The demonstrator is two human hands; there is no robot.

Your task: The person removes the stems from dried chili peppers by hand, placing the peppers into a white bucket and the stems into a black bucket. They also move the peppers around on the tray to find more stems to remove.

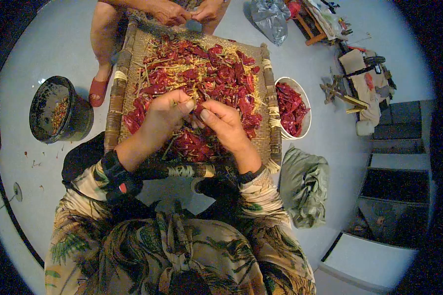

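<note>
Both my hands meet over a woven tray [243,44] heaped with dried red chilies [226,73] and yellow seeds. My left hand [165,113] is closed, its thumb and fingertips pinching one end of a dried chili [199,108]. From the other side, the thumb and bent fingers of my right hand [224,123] grip the dark red pod. Fingers cover much of this chili, and its far ends are hidden. More dried pods lie under and around both hands.
A black bucket [86,115] with bits of stem and seed stands left; a white bucket [306,123] of red chilies stands right. Opposite, another person's hands [182,12] meet above the tray. A crumpled greenish sack [305,189] and grey plastic bag [270,19] lie on the floor.
</note>
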